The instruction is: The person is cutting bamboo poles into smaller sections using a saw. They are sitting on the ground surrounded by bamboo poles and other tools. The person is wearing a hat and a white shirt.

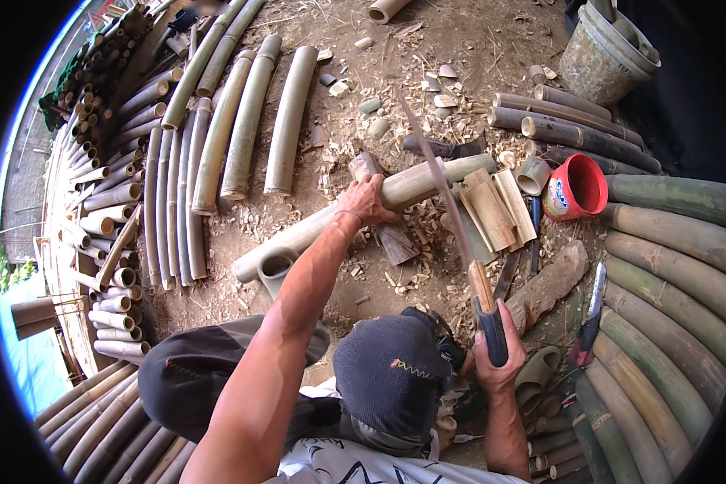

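Note:
My left hand [365, 202] presses down around a pale bamboo pole [298, 237], which lies slanting across the ground in front of me. A short round log [397, 242] lies crosswise beneath the pole, by my hand. My right hand [500, 355] is closed on the black-and-wood handle of a handsaw [457, 222]. Its long, narrow blade points away from me and crosses over the pole, right of my left hand. From here I cannot tell whether the blade touches the bamboo. Split bamboo pieces [487, 211] lie just right of the blade.
Bamboo poles [250, 121] lie at far left, with stacked cut bamboo [117, 234] beyond. More poles [661, 339] line the right side. A red bucket [554, 194], a dirty white bucket [601, 60], a red-handled knife [590, 323] and a rough wood piece [550, 282] are at right. Chips litter the soil.

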Action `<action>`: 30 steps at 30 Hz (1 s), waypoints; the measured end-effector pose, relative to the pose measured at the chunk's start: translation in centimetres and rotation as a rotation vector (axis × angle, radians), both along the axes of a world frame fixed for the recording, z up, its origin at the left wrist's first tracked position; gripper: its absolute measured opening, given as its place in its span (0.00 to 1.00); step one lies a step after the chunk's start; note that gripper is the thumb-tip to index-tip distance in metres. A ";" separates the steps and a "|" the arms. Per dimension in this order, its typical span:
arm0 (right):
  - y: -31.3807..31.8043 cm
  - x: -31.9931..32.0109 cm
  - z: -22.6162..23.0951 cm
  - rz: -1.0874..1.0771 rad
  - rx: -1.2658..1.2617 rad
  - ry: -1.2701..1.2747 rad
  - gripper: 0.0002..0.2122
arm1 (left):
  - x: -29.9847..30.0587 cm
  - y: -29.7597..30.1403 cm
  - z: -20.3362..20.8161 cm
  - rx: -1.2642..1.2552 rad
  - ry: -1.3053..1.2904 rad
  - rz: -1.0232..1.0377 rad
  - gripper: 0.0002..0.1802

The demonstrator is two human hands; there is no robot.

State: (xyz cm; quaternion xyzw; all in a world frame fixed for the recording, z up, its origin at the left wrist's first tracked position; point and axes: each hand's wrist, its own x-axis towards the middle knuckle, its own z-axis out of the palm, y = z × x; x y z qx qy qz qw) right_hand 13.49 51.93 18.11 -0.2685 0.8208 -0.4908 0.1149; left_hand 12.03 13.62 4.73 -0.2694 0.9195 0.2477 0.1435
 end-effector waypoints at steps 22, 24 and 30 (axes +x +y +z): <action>-1.7 1.4 -3.2 0.155 0.039 0.143 0.29 | -0.9 1.5 -0.9 -0.161 0.225 0.168 0.36; -8.3 -2.1 -6.2 0.106 0.041 0.057 0.29 | -1.0 1.5 -0.9 -0.143 0.226 0.159 0.36; -1.5 1.5 -4.3 0.127 0.100 0.076 0.29 | -0.7 0.7 -0.2 -0.115 0.205 0.214 0.40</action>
